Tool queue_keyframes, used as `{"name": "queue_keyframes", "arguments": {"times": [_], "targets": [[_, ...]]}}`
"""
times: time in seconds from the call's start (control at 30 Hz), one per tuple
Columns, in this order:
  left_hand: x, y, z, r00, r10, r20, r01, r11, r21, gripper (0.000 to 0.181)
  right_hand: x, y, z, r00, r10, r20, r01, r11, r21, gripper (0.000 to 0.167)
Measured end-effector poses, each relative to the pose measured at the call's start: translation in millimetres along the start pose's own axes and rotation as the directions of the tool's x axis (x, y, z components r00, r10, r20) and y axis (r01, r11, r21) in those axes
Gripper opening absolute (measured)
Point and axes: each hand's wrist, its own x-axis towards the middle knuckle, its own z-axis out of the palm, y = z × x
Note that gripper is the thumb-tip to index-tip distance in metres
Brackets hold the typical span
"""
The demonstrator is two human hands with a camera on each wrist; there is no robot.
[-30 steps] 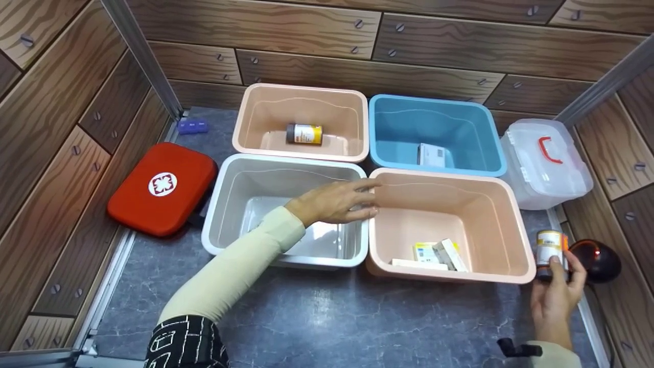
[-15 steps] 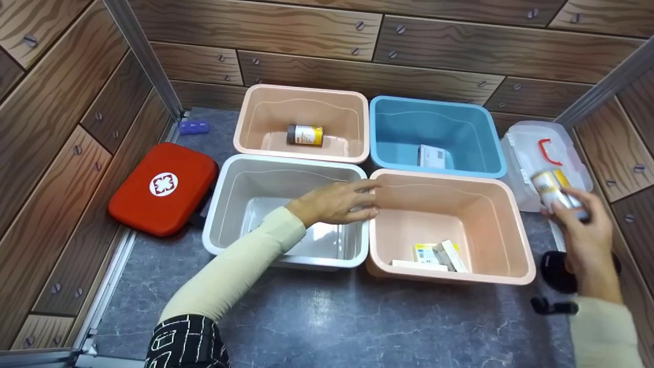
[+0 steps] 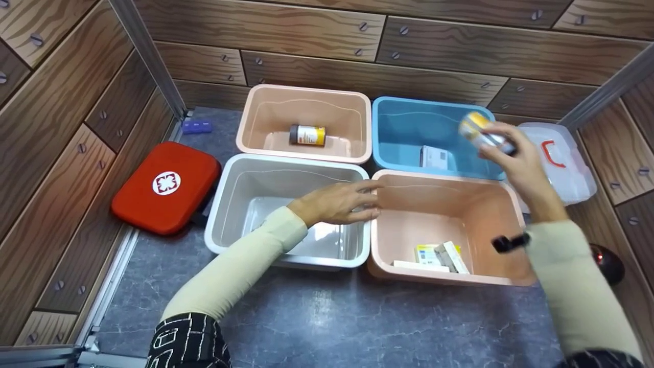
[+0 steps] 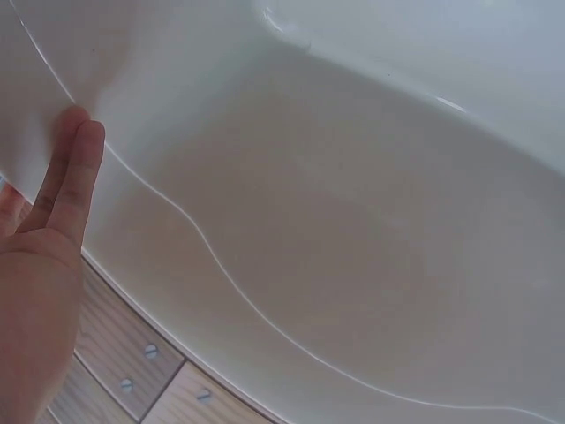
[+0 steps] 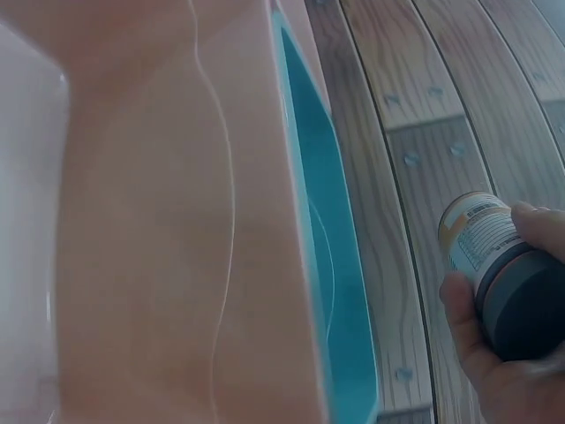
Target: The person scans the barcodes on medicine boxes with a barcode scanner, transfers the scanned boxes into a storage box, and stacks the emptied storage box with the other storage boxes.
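My right hand [image 3: 521,158] grips a bottle [image 3: 479,132] with a white and yellow label and a dark cap, held over the right side of the blue bin [image 3: 403,122]. In the right wrist view the bottle [image 5: 494,256] is tilted, thumb and fingers around it. My left hand [image 3: 337,203] has its fingers extended at the rim between the grey bin [image 3: 230,204] and the front peach bin [image 3: 388,174]. The left wrist view shows two straight fingers [image 4: 75,177] against the pale bin wall. A similar bottle [image 3: 308,135] lies in the back peach bin [image 3: 301,92].
A white box [image 3: 434,157] lies in the blue bin, and several small boxes [image 3: 434,258] in the front peach bin. A red first-aid case [image 3: 166,186] and purple pill organizer [image 3: 196,127] are left. A clear lidded box [image 3: 567,163] and black round object [image 3: 608,263] are right.
My right hand has carried the bottle from beside the black round object, up past the clear box, and left over the blue bin. My left hand has stayed put.
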Motion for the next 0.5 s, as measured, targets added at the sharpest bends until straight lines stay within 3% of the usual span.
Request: {"name": "queue_keyframes", "arguments": {"times": [0.23, 0.37, 0.5], "targets": [[0.8, -0.1, 0.4, 0.999, 0.029, -0.017, -0.029, 1.0, 0.005, 0.043, 43.0, 8.0, 64.1, 0.988, 0.105, 0.115, -0.088, 0.985, -0.15, 0.04], [0.5, -0.6, 1.1, 0.998, 0.053, -0.04, -0.052, 0.998, 0.023, 0.041, 59.7, 20.5, 100.4, 0.969, 0.173, 0.175, -0.165, 0.984, -0.062, 0.042], [0.8, -0.3, 1.3, 0.998, 0.048, -0.044, -0.047, 0.998, 0.037, 0.042, 71.1, 33.2, 131.6, 0.942, 0.249, 0.225, -0.26, 0.965, 0.02, 0.043]]}}
